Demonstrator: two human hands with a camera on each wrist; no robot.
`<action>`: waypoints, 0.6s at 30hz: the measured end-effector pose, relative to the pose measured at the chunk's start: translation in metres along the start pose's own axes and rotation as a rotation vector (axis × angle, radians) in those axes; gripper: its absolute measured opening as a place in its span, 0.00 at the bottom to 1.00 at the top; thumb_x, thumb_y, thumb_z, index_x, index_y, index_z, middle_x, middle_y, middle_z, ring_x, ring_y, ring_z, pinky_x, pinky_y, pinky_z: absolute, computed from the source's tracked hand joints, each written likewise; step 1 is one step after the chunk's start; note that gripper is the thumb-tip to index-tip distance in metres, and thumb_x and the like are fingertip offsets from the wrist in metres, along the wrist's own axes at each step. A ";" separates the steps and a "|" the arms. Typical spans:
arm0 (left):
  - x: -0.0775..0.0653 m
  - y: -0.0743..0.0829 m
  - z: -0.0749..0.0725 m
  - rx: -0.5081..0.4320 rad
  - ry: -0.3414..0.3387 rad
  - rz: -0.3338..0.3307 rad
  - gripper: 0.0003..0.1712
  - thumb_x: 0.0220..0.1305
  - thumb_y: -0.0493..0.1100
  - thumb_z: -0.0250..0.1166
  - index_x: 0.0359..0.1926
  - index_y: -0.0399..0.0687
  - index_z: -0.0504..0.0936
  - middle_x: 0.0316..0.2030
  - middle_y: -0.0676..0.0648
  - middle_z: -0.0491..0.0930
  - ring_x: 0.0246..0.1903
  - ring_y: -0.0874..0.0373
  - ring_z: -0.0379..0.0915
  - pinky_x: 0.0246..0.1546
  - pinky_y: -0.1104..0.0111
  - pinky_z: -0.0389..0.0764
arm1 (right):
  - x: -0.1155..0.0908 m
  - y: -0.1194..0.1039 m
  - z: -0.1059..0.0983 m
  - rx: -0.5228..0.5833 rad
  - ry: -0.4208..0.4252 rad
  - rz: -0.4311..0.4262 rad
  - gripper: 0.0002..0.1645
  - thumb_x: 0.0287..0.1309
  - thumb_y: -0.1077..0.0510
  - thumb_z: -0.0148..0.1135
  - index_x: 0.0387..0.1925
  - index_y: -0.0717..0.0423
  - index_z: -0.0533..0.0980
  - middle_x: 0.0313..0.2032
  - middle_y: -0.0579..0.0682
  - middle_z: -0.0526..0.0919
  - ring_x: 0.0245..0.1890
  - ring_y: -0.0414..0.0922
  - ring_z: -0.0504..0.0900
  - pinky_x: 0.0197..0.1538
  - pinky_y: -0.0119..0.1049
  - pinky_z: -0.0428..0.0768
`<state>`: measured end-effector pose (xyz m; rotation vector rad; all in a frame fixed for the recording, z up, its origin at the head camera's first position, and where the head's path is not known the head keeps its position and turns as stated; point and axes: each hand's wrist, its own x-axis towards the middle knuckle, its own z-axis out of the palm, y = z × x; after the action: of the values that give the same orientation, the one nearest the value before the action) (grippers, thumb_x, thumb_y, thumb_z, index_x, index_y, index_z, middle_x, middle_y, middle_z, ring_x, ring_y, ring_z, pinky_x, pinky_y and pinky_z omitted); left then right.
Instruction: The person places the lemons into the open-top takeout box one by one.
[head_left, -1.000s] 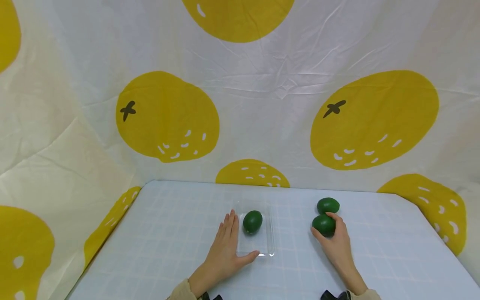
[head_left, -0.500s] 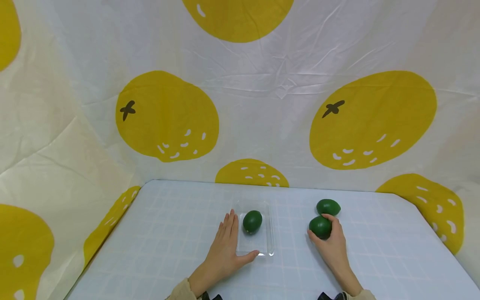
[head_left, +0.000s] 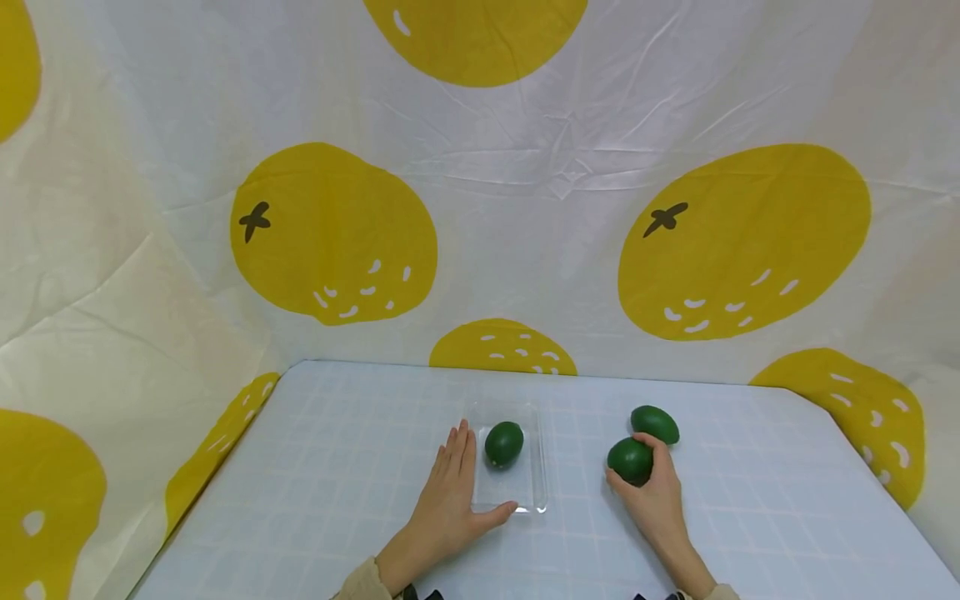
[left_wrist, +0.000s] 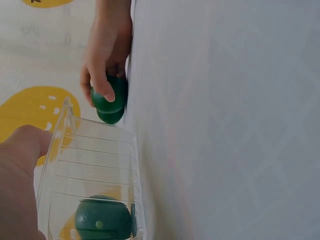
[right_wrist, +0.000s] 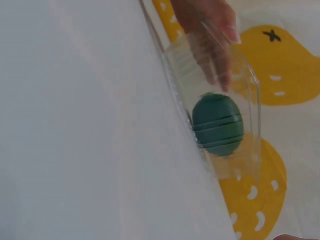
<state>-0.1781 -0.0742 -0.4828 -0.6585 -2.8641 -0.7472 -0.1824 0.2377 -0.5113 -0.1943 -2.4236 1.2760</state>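
In the head view my right hand (head_left: 660, 500) pinches a dark green lime (head_left: 630, 462) between thumb and fingers, to the right of a clear plastic tray (head_left: 545, 467). Just behind it lies a second lime (head_left: 655, 423), overlapping the fingertips. Inside the tray rests a third lime (head_left: 504, 444). My left hand (head_left: 447, 504) lies along the tray's left side, fingers straight, thumb stretched along its near edge. The left wrist view shows the tray's ribbed wall (left_wrist: 95, 155) and the right hand's thumb across the held lime (left_wrist: 120, 92).
A pale checked cloth (head_left: 315, 492) covers the table. Behind it hangs a white curtain (head_left: 525, 250) printed with big yellow fruit, which also runs along the left side.
My right hand has slid the held lime a little left and nearer to me. The lime behind has turned and shifted slightly toward me. The left hand and tray stay put.
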 end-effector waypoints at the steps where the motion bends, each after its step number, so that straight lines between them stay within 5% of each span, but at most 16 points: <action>1: 0.000 0.000 0.000 0.001 0.001 0.001 0.68 0.57 0.82 0.51 0.77 0.32 0.45 0.78 0.41 0.32 0.76 0.43 0.33 0.73 0.49 0.46 | 0.000 0.000 0.001 0.002 -0.003 0.002 0.43 0.49 0.64 0.74 0.65 0.56 0.63 0.62 0.65 0.68 0.59 0.62 0.70 0.54 0.65 0.70; 18: 0.000 0.000 0.000 -0.004 0.028 0.017 0.68 0.57 0.80 0.54 0.76 0.31 0.46 0.78 0.40 0.33 0.76 0.43 0.34 0.73 0.49 0.47 | -0.002 -0.018 0.004 0.052 -0.072 -0.010 0.44 0.49 0.65 0.74 0.65 0.56 0.63 0.65 0.65 0.67 0.59 0.63 0.71 0.55 0.64 0.71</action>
<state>-0.1779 -0.0743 -0.4834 -0.6668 -2.8283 -0.7542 -0.1810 0.2233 -0.4995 -0.1240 -2.4451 1.3618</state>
